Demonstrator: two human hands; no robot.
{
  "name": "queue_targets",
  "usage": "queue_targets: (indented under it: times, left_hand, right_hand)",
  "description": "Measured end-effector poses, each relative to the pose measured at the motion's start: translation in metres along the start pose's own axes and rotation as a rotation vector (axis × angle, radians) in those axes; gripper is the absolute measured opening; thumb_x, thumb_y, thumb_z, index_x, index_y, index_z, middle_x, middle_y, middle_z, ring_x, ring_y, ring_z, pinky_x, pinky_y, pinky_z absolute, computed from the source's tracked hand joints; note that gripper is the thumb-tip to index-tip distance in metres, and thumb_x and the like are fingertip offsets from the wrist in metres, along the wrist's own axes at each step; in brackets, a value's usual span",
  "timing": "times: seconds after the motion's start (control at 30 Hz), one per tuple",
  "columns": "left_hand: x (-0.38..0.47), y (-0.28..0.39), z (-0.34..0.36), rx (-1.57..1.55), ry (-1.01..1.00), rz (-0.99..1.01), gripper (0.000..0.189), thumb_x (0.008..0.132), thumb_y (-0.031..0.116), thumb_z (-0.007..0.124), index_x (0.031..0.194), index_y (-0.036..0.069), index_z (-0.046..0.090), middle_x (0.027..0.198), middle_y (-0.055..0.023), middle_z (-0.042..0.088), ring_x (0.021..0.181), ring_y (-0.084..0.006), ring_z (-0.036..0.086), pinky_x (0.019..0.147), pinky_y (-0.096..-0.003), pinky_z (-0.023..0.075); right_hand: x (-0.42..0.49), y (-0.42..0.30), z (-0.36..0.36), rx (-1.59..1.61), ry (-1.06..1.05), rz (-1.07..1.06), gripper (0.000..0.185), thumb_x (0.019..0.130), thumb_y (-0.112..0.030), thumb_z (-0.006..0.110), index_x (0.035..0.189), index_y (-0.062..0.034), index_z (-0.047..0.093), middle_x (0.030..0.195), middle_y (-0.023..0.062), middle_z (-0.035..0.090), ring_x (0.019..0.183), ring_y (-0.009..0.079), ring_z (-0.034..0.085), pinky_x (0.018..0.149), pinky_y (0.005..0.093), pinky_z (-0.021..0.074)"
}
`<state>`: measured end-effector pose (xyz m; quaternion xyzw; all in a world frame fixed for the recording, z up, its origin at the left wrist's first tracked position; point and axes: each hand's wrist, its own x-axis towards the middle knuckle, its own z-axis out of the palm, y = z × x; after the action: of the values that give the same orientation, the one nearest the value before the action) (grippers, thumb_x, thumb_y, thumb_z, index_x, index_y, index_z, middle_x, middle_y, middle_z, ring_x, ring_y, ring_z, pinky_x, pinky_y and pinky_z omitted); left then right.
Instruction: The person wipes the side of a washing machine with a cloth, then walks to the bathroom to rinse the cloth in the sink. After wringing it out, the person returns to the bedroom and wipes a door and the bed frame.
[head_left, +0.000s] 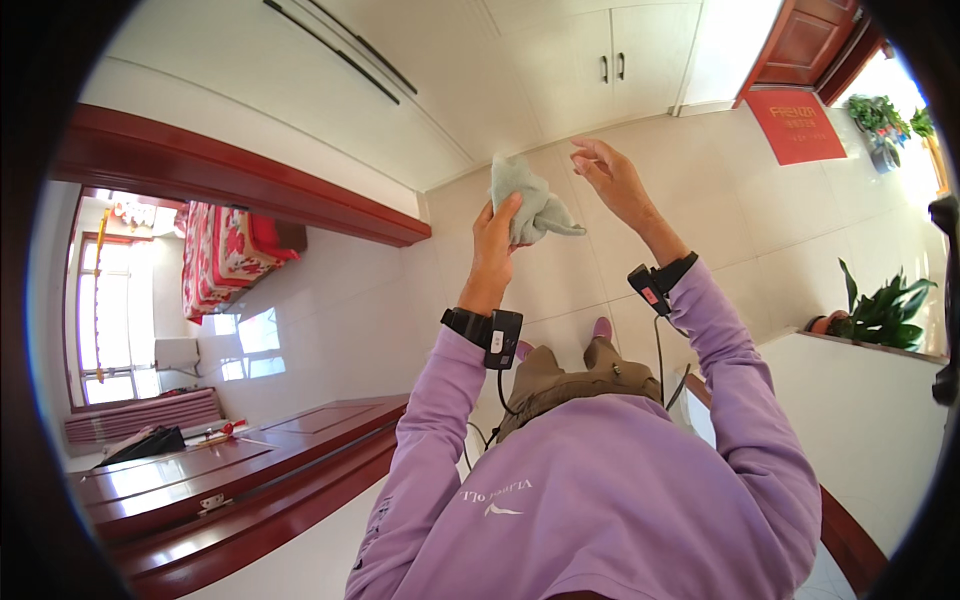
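Note:
My left hand (493, 240) grips a crumpled, pale grey-green cloth (526, 196), with the thumb lying over its near side. One twisted corner of the cloth sticks out to the right. To the right of it, my right hand (606, 174) is raised with nothing in it, its fingers slightly bent and apart. A gap separates that hand from the cloth. Both hands are held out over the tiled floor (559, 277), in front of white cabinets (555, 82). Black devices with cables are strapped on both wrists.
On the left, a red-brown wooden door (300, 442) stands open to a room with a flower-patterned bed (217, 262). A red doormat (796, 127) lies by another door (802, 41) at the upper right. Potted plants (885, 307) stand on the right, one behind a low white wall (847, 397).

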<state>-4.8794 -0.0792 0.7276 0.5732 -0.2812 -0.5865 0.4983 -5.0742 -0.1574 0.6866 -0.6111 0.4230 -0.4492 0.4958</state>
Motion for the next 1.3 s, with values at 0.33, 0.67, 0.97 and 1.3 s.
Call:
queue_targets:
  times: [0.33,0.67,0.97,1.3]
  left_hand:
    - [0.016,0.008,-0.005,0.108,0.081,0.129,0.036,0.089,0.026,0.057,0.115,0.003,0.054,0.1,-0.0059,0.06,0.086,-0.0141,0.058,0.068,-0.0287,0.0486]
    - [0.032,-0.003,-0.012,0.784,-0.051,0.41,0.059,0.079,0.03,0.066,0.123,-0.004,0.045,0.114,-0.0203,0.051,0.102,-0.0307,0.055,0.084,-0.0377,0.0464]
    - [0.025,0.016,-0.022,1.218,-0.18,0.417,0.059,0.079,0.026,0.064,0.132,0.008,0.045,0.121,-0.0138,0.05,0.113,-0.0301,0.049,0.093,-0.0373,0.0414]
    - [0.04,-0.037,-0.067,1.399,-0.338,0.612,0.048,0.083,0.026,0.059,0.128,0.017,0.048,0.125,-0.0078,0.051,0.112,-0.0255,0.05,0.092,-0.0383,0.0419]
  right_hand:
    - [0.011,-0.037,0.067,0.098,-0.354,-0.074,0.07,0.087,-0.04,0.061,0.141,-0.0061,0.032,0.134,0.0134,0.044,0.124,0.0255,0.041,0.1,0.0357,0.0371]
    - [0.02,-0.014,0.078,0.735,-0.413,0.261,0.052,0.091,-0.027,0.057,0.135,-0.0038,0.04,0.12,0.0069,0.054,0.11,0.0135,0.05,0.092,0.0289,0.0418]
    - [0.031,-0.015,0.049,0.549,-0.063,0.141,0.035,0.089,-0.011,0.057,0.124,-0.0021,0.054,0.11,0.0057,0.061,0.096,0.0113,0.057,0.085,0.0251,0.0455]
    - [-0.008,-0.084,0.074,-0.333,-0.298,-0.649,0.046,0.073,-0.007,0.066,0.117,-0.0171,0.061,0.11,0.0085,0.06,0.102,0.0271,0.053,0.089,0.0386,0.0413]
